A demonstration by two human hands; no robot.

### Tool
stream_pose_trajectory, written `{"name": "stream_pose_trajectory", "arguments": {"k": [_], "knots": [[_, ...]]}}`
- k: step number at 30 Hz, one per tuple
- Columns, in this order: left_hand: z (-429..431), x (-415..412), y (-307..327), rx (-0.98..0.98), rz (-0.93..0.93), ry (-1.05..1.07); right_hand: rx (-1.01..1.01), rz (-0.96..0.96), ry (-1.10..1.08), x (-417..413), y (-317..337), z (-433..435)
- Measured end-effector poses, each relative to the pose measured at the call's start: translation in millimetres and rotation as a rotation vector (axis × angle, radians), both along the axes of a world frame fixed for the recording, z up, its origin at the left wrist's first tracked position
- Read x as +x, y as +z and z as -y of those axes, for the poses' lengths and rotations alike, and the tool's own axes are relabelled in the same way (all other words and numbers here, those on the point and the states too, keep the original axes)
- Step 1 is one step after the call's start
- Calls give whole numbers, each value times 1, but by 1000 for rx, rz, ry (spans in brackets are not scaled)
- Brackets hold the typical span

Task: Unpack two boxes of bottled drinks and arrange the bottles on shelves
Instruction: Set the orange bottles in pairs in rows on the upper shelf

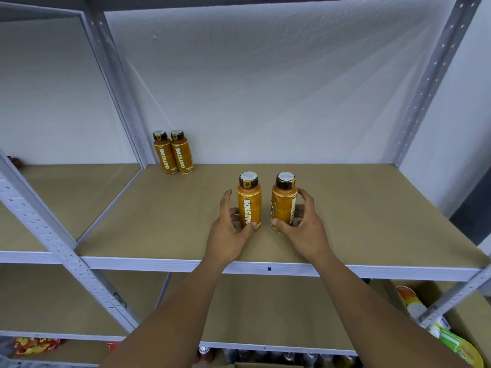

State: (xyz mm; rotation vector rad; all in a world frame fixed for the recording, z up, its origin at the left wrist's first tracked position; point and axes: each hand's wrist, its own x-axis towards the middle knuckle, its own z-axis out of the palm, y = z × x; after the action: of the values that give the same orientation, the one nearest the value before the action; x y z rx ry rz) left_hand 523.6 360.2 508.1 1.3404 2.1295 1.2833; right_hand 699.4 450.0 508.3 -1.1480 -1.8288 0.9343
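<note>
— Two bare forearms reach over the front rail [159,264] of the shelf, and each ends in a curled hand. How does the left hand [228,227] sit?

— Its thumb presses the lower front of the left bottle [249,205] and its fingers wrap round the far side, so it grips that bottle. The right hand [304,225] mirrors it on the right bottle [283,205], thumb low on the front and fingers curved behind.

— Where do the bottles stand?

— Both are upright near the middle of the shelf board [372,208], side by side with a narrow gap between them. The rear-left bottle [164,154] and the rear-right bottle [182,154] stand upright and touching at the back, close to the rear post [119,88].

— And the materials?

— The bottles are round, smooth and orange, with dark collars and pale flat caps, and white lettering runs up their sides. The board is a matte tan sheet. The front upright [45,224] is pale grey metal punched with rows of holes.
</note>
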Motion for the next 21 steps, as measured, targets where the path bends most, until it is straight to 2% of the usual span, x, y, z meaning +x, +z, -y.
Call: {"name": "stream_pose_trajectory", "arguments": {"k": [10,21], "knots": [[-1,-1,0,13,2,-6,-46,-42,62,2,-3,-1],[1,0,0,20,21,-16,-15,-9,15,0,-2,-1]]}}
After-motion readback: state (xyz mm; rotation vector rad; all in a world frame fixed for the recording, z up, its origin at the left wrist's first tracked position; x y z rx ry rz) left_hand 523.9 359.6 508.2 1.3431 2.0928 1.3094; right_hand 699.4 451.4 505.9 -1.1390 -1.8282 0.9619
